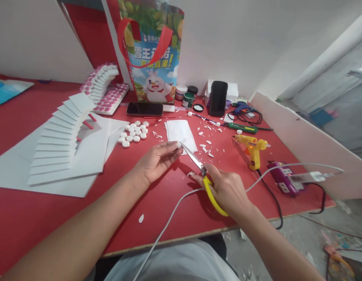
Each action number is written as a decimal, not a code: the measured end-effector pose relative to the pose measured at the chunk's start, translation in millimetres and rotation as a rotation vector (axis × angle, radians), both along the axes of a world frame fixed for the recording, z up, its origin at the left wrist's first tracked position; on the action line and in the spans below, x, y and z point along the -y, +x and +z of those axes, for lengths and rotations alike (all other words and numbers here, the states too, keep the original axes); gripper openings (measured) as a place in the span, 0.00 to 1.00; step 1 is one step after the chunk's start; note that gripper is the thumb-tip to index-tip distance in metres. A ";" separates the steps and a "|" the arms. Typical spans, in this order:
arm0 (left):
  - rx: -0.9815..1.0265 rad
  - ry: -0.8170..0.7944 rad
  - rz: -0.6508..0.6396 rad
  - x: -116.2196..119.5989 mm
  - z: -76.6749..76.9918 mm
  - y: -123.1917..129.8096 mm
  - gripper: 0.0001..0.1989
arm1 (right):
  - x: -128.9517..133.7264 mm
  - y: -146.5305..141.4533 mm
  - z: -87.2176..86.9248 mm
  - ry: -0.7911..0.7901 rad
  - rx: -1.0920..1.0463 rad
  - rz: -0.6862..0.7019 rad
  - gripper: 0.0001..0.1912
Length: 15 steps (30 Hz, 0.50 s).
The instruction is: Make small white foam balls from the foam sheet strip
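- Basically, left grip (157, 161) is pinched down, thumb against fingertips, on a small white piece (179, 144); almost no gap beyond the piece itself.
- Right grip (227, 188) is wrapped around the yellow handles of the scissors (203, 170). Blade tips are right at the piece; can't tell if they touch it or how far apart they stand.
- Piece: probably very light, foam- or clay-like, cuts easily, edges may chip. Squeeze gently; best held by its sides, fingertips behind the blade line.
- Scissors: stiff, heavier than the piece I'd guess; blades likely slick, so hold by the handles.
- Pose: left forearm in from lower left, fingers pointing at the blades. Right forearm in from lower right, back of hand up, blades angled up-left toward the left fingertips.
- Piece is held over the near edge of a white sheet (181, 131) on the red counter (125, 218).
- Further out: white scraps (210, 155) around the sheet, round white pieces (136, 138) clustered left, yellow glue gun (253, 156) right.
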<state>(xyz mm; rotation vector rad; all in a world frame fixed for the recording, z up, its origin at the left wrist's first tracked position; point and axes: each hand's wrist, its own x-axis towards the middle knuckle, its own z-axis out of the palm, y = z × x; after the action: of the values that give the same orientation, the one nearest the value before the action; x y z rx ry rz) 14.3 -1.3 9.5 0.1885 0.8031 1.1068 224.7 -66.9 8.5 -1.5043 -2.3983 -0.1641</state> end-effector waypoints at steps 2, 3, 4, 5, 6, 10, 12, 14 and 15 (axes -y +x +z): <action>0.002 0.001 -0.004 0.2 0.1 0.4 0.14 | -0.8 0.9 0.5 -0.003 -0.002 0.011 0.30; 0.002 0.002 -0.003 0.4 0.3 0.7 0.14 | -1.0 1.3 0.8 -0.003 -0.003 0.014 0.30; 0.000 0.002 -0.003 0.7 0.7 1.2 0.14 | -1.0 1.7 1.0 -0.002 -0.005 0.015 0.30; -0.001 -0.001 0.000 1.0 1.1 1.6 0.14 | -0.8 2.2 1.2 0.001 -0.005 0.016 0.30; -0.003 -0.004 0.002 1.2 1.5 2.1 0.14 | -0.6 2.7 1.4 0.006 -0.005 0.017 0.30; -0.004 -0.016 -0.004 1.6 2.7 2.5 0.13 | 1.8 5.3 1.6 0.033 -0.003 0.040 0.30; -0.007 -0.020 -0.004 1.1 3.4 1.7 0.12 | 3.3 6.6 1.9 0.053 -0.006 0.050 0.29; -0.008 -0.024 0.018 0.4 4.3 0.5 0.12 | 4.4 7.6 3.2 0.069 -0.008 0.042 0.28; -0.008 -0.026 0.033 0.1 4.8 -0.3 0.11 | 4.6 8.1 4.4 0.070 -0.013 0.032 0.27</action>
<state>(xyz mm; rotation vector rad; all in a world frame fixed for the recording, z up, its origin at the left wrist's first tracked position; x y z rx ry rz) 14.0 -1.4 14.3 0.1587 0.8299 1.1264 232.8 -71.5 12.9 -1.4315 -2.3797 -0.2283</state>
